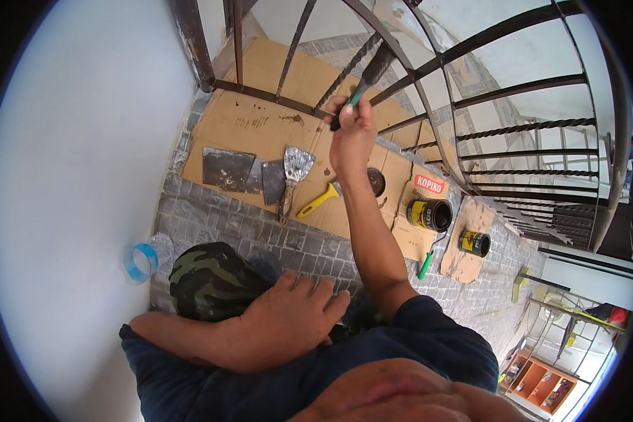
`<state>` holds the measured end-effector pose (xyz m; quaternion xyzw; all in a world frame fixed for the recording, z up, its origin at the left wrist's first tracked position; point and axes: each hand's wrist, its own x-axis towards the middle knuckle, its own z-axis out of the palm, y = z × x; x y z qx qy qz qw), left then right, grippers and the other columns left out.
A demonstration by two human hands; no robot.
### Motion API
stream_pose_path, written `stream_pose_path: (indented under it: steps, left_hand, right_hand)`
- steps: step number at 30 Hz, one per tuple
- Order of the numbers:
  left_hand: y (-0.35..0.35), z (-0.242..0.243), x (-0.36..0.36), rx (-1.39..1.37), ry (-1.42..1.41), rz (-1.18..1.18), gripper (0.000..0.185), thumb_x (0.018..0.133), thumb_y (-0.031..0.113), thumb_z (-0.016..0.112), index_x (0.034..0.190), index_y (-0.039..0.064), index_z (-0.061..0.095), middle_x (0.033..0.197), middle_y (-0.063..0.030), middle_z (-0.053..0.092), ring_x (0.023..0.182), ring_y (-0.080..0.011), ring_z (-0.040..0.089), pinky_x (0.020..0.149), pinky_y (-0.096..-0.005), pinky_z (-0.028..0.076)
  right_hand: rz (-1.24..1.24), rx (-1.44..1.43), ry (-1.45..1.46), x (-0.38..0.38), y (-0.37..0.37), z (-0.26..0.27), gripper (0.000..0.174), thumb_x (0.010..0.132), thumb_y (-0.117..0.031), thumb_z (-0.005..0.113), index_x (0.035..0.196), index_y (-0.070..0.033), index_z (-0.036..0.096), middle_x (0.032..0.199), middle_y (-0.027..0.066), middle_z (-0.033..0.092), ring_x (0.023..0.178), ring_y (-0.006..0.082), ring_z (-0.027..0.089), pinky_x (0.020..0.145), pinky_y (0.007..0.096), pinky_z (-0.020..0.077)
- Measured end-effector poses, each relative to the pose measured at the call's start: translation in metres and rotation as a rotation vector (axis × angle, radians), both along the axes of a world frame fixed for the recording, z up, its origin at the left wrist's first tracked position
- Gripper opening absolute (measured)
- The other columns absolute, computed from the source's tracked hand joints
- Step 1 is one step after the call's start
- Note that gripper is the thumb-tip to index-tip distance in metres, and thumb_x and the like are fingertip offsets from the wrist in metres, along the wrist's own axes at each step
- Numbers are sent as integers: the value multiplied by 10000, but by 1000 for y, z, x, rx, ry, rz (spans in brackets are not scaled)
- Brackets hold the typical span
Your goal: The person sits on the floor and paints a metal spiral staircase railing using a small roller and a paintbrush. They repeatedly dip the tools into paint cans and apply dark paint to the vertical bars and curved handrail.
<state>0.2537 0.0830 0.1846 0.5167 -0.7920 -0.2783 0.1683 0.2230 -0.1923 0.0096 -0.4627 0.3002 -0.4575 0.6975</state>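
My right hand (354, 124) grips a paintbrush (366, 79) by its dark green handle. The brush's dark bristles are at the brown metal railing (395, 47); whether they touch it I cannot tell. Across my lap lies my left hand (300, 311), empty with fingers apart, near my camouflage-covered knee (211, 279). Below the right hand, a putty knife (298, 166), a yellow-handled scraper (319, 201) and flat dark plates (227, 169) lie on stained cardboard (274, 113). A round lid (376, 182) with dark paint sits behind my forearm.
An open paint can (429, 214) stands on the cardboard, a smaller can (473, 242) farther right. Between them lies a green-handled roller frame (426, 265). A plastic bottle (141, 262) rests by the white wall (79, 158). Grey patterned tiles (316, 258) cover the floor.
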Motion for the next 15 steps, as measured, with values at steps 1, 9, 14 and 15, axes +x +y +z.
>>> stream_pose_path:
  steps: [1, 9, 14, 15]
  left_hand:
    - [0, 0, 0, -9, 10, 5, 694, 788, 398, 796, 1302, -13, 575, 1090, -183, 629, 972, -330, 692, 891, -460, 536]
    - [-3, -3, -5, -14, 19, -24, 683, 793, 401, 795, 1292, -15, 585, 1073, -175, 642, 942, -322, 700, 864, -439, 535]
    - [-5, -2, -6, -5, 11, -13, 683, 786, 397, 803, 1288, -16, 590, 1071, -176, 644, 950, -320, 705, 849, -423, 540]
    - [-5, -1, -6, -1, 5, -14, 686, 786, 396, 804, 1289, -17, 589, 1070, -176, 644, 951, -320, 705, 847, -421, 540]
  right_hand:
    - [-35, -121, 131, -2, -10, 7, 392, 1031, -24, 562, 1423, -34, 549, 1111, 82, 688, 1000, 176, 665, 893, 337, 549]
    - [-221, -734, 713, -54, 8, 66, 438, 941, 4, 648, 1376, 14, 604, 968, 119, 659, 859, 214, 626, 791, 355, 510]
    - [-191, -719, 754, -51, 47, 96, 443, 901, 3, 663, 1339, 27, 611, 887, 167, 613, 813, 292, 618, 771, 401, 496]
    - [-166, -637, 761, -49, 50, 99, 443, 900, 1, 666, 1338, 33, 609, 877, 165, 608, 799, 290, 612, 765, 408, 496]
